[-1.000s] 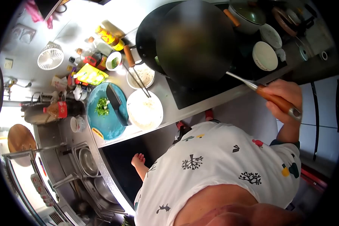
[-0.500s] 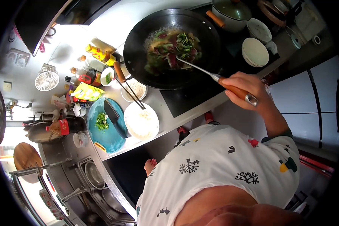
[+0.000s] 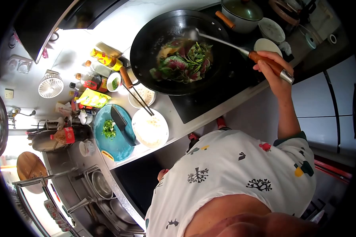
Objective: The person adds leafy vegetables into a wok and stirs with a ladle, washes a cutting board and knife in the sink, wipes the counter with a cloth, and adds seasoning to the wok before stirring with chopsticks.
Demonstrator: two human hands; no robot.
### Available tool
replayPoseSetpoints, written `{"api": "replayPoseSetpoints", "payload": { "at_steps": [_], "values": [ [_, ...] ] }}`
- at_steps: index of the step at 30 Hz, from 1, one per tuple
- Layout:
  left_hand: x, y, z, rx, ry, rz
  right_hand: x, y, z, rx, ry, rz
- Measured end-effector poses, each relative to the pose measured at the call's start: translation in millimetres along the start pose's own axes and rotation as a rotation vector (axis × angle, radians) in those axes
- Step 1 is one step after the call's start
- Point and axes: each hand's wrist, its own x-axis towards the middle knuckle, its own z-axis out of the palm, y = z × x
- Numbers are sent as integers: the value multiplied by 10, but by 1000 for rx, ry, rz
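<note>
My right hand (image 3: 273,71) is closed around the wooden handle of a metal wok spatula (image 3: 225,42). Its blurred head is over the far side of a black wok (image 3: 144,47), above the food. Green and purple-red leafy vegetables (image 3: 186,63) lie in a heap in the wok, with some liquid around them. Of my left hand (image 3: 162,173), only a small part shows beside my shirt, low in front of the counter. Its fingers are mostly hidden, and I see nothing in it.
A blue cutting board (image 3: 106,146) holds a knife (image 3: 122,126) and chopped greens (image 3: 109,129). Beside it is a white bowl (image 3: 150,128) with chopsticks (image 3: 141,99) across its rim. Seasoning bottles (image 3: 106,59) stand behind. A lidded pot (image 3: 243,15) sits right of the wok; a sink (image 3: 101,183) is lower left.
My right hand has moved up and right with the spatula. The spatula's head has left the vegetables for the wok's far side. Less of my left hand shows.
</note>
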Motion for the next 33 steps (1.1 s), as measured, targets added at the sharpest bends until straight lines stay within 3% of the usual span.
{"api": "replayPoseSetpoints", "payload": {
  "at_steps": [2,4,6,9,12,15,18,20,22,24,30,33],
  "values": [
    [10,44,24,-69,8,-108,-151,13,2,28,-47,112],
    [73,25,13,-95,-17,-167,-308,-29,37,90,-98,1],
    [220,-31,-12,-77,-77,-167,-388,-151,17,-55,-198,-180],
    [316,-56,16,295,-261,43,-551,-289,-25,-85,-276,-307],
    [346,-106,60,550,-315,180,-570,-388,-20,-131,-328,-416],
    [307,187,248,270,-483,-191,-579,-281,199,-137,-366,-425],
    [307,327,403,97,-424,-441,-515,-141,389,-167,-413,-421],
    [450,224,206,-68,-847,-201,-506,-123,422,-191,-440,-443],
    [548,170,128,-46,-812,-123,-561,-271,310,-278,-475,-501],
    [568,197,225,162,-320,-232,-584,-337,255,-304,-477,-530],
    [492,-57,93,-15,-291,-228,-527,-187,264,-408,-517,-447],
    [429,-178,67,86,-254,-129,-487,-238,292,-439,-528,-465]
  ]
}}
